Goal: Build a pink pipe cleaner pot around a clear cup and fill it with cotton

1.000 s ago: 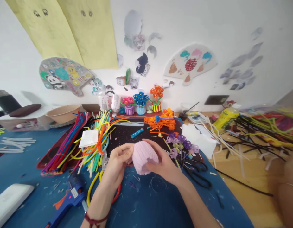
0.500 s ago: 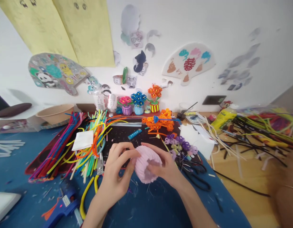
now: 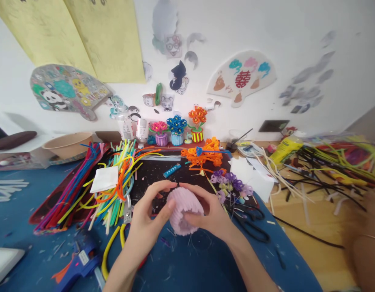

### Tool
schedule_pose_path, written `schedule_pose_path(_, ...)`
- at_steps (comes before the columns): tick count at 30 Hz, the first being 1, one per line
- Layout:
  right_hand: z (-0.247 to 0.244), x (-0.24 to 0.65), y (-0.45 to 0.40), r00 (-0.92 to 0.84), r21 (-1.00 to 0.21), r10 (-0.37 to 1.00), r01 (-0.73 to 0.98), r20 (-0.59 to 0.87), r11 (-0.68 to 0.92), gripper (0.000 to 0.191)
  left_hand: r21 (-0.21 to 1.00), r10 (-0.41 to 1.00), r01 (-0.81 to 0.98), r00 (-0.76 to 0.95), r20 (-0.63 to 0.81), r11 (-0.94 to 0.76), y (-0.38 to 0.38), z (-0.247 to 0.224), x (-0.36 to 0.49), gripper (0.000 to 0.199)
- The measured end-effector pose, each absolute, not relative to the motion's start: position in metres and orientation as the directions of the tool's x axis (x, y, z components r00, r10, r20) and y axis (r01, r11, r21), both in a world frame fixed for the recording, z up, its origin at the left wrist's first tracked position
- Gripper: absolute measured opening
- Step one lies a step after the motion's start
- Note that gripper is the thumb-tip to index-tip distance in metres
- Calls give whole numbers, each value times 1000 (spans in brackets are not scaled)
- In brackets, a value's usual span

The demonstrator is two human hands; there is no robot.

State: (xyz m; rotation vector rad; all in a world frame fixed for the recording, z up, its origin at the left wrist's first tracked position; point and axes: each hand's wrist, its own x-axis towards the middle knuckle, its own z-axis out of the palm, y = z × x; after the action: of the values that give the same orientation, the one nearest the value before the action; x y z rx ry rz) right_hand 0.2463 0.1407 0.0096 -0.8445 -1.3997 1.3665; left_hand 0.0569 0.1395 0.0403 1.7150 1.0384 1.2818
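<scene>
Currently: Pale Pink Ribbed Cup, Handled

Item one: a pale pink ribbed cup (image 3: 183,198), raised above the counter (image 3: 205,267) before us, tilted with its opening towards us and to the right. Its far wall and base are out of sight; the inside is mostly covered by a thumb.

Right hand (image 3: 213,211): half curled, pinching the cup's wall, thumb inside the opening, fingers round the outside; we see little of the rear fingers.

Left hand (image 3: 149,217): loosely arched, thumb laid over the cup's left side, index fingertip at its upper edge, nearly meeting the right one. We cannot tell whether it grips or merely steadies; its other fingers are largely hidden.

Obscured or incomplete: blue glue gun (image 3: 79,263), cut off below; yellow handles (image 3: 106,255), partly behind our left forearm; black scissors (image 3: 256,233), blades lost near purple flowers (image 3: 236,182); white object (image 3: 5,263), cropped at left, unidentified; another person's arm (image 3: 366,251), blurred at the right edge.
</scene>
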Motion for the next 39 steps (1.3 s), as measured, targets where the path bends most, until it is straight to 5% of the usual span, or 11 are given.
schedule_pose_path(3, 8, 247, 141, -290, -979, 940, -150, 179, 140, 63, 984, 955, 43, 252, 158, -174, 144, 37, 59, 29)
schedule_pose_path(10, 9, 247, 140, -284, -982, 946, -146, 154, 116, 63, 992, 961, -119, 277, -2, 37, 139, 51, 65, 42)
schedule_pose_path(39, -7, 243, 144, -265, -987, 953, -101, 146, 123, 65, 985, 940, 58, 311, 136, -162, 148, 29, 59, 61)
